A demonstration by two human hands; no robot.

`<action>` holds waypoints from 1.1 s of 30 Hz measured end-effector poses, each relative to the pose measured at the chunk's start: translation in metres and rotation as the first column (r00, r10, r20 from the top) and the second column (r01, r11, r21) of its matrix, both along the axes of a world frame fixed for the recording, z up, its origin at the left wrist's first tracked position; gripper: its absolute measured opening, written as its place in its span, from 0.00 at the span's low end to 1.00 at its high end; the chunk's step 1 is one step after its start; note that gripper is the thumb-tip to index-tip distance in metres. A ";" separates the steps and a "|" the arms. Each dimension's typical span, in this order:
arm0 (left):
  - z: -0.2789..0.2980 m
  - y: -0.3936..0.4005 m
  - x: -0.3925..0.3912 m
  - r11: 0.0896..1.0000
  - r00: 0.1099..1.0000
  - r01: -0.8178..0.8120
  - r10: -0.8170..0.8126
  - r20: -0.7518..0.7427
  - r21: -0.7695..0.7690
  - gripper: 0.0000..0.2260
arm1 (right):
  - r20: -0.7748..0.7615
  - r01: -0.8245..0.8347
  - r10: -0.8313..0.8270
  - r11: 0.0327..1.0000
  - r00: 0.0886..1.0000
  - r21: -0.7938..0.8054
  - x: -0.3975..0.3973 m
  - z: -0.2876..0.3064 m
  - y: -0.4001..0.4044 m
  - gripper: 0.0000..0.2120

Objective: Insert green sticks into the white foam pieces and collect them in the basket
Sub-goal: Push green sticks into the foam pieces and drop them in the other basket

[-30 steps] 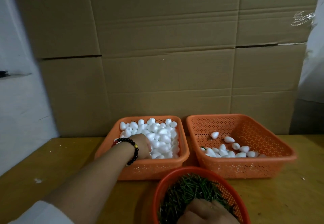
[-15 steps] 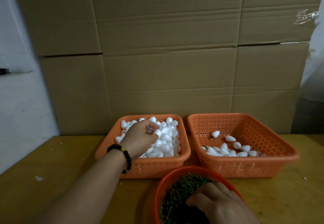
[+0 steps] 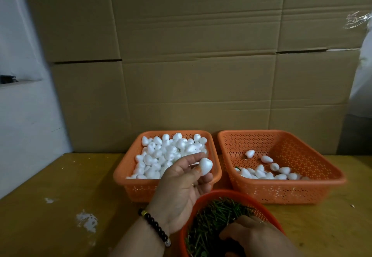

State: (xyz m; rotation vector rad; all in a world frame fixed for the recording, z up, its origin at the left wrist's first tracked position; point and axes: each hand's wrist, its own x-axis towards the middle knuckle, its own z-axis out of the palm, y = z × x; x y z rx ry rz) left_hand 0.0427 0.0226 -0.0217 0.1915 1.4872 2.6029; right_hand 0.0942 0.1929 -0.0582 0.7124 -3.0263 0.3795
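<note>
Above the left orange basket [image 3: 128,168], the left hand [image 3: 181,186] pinches a white egg-shaped foam piece [image 3: 205,166] — lifted out since earlier; the right hand [image 3: 253,234] digs curled into green sticks [image 3: 211,216] — grip unclear.

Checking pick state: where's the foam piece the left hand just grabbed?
Head view, centre: the foam piece is pinched at the left hand's fingertips, above the left basket's near rim.

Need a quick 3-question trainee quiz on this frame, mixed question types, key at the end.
1. True or false: the left hand holds a white foam piece.
2. The right hand reaches into: A) the round basket of green sticks B) the full foam basket C) the collection basket
3. Fill in: the collection basket stands to the ___ of the full foam basket.

Key: 1 true; 2 A; 3 right
</note>
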 end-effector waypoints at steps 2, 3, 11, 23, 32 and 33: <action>0.000 -0.001 0.002 1.000 1.000 0.022 -0.022 -0.002 0.016 0.13 | -0.005 0.004 -0.004 1.000 1.000 0.028 0.000 -0.001 -0.001 0.22; 0.001 -0.001 0.003 0.999 0.999 0.040 -0.040 -0.001 0.026 0.13 | -0.009 -0.002 0.002 1.000 1.000 0.031 0.000 -0.002 -0.001 0.22; 0.005 -0.004 0.009 0.988 0.991 0.132 -0.133 0.001 0.083 0.21 | -0.025 -0.033 0.034 0.999 0.999 0.030 0.001 0.002 -0.004 0.18; 0.010 0.000 0.014 0.950 0.968 0.226 -0.244 0.060 0.217 0.12 | -0.090 -0.030 0.028 0.999 0.996 -0.022 0.008 0.003 -0.006 0.15; 0.015 0.005 0.019 0.939 0.963 0.183 -0.231 0.139 0.291 0.12 | -0.136 -0.022 0.011 0.997 0.991 -0.079 0.008 0.001 -0.007 0.14; 0.016 0.005 0.020 0.941 0.963 0.175 -0.225 0.149 0.291 0.12 | -0.168 -0.020 0.005 0.996 0.986 -0.088 0.007 0.001 -0.007 0.14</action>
